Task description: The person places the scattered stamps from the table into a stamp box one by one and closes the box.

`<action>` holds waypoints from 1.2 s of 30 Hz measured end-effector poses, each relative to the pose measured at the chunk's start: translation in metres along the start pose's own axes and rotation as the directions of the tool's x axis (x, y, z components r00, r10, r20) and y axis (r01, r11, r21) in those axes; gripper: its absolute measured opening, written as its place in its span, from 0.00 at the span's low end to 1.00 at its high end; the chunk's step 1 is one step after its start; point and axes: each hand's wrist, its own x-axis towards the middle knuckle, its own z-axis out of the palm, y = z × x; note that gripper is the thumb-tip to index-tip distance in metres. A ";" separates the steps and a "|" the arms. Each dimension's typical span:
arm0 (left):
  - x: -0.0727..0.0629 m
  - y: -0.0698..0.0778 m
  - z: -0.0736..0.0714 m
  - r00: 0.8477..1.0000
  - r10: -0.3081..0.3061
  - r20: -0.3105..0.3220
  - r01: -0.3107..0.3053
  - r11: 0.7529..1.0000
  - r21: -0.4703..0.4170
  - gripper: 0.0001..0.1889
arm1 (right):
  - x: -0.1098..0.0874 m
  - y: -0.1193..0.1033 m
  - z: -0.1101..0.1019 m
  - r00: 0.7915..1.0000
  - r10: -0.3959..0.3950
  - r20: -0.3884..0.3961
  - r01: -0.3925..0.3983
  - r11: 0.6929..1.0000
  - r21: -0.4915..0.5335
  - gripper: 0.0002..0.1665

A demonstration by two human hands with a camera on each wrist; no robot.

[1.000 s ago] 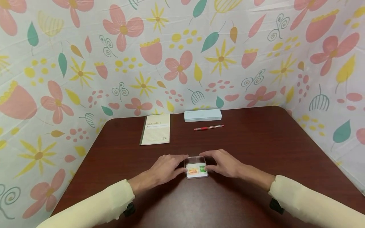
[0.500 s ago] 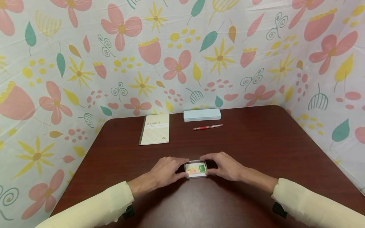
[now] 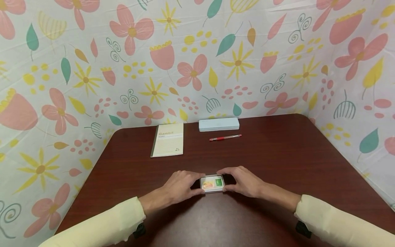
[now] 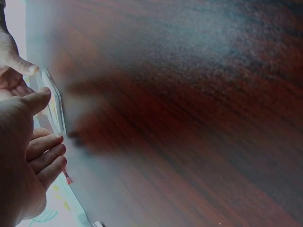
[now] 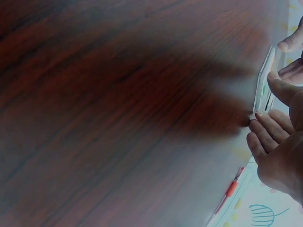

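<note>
A small flat clear plastic case (image 3: 212, 183) lies on the table before me, with a white, orange and green printed card showing through it. My left hand (image 3: 182, 187) holds its left end between thumb and forefinger, thumb at the near corner. At the right end, my right hand (image 3: 245, 181) grips it the same way. Seen edge-on in the left wrist view, the case (image 4: 57, 101) sits between the thumb and the fingers (image 4: 47, 151). The right wrist view shows the case (image 5: 264, 85) with the right thumb over it and the other fingers at its far side.
Behind the hands, a cream notebook (image 3: 168, 140) marked "Gambit" lies to the left. A red pen (image 3: 225, 138) and a pale blue pencil case (image 3: 219, 124) lie farther back. A flowered cloth (image 3: 197, 61) hangs along the dark wooden table's (image 3: 277, 147) back edge.
A transparent part that extended past the card at the far side has come down or in, so the case's outline is shorter. Both hands moved slightly with it, then held nearly still.
</note>
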 end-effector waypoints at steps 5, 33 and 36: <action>0.000 0.000 0.001 1.000 0.000 0.001 0.000 1.000 0.015 0.30 | 0.000 0.000 0.002 1.000 -0.008 -0.010 0.008 1.000 -0.008 0.31; 0.000 0.003 0.003 1.000 -0.011 0.011 0.011 0.999 0.031 0.30 | 0.000 -0.002 0.005 0.999 -0.033 -0.018 0.032 0.999 -0.037 0.29; 0.000 0.003 0.003 1.000 -0.012 0.012 0.011 0.999 0.032 0.30 | 0.000 -0.002 0.005 0.999 -0.032 -0.013 0.032 0.999 -0.044 0.28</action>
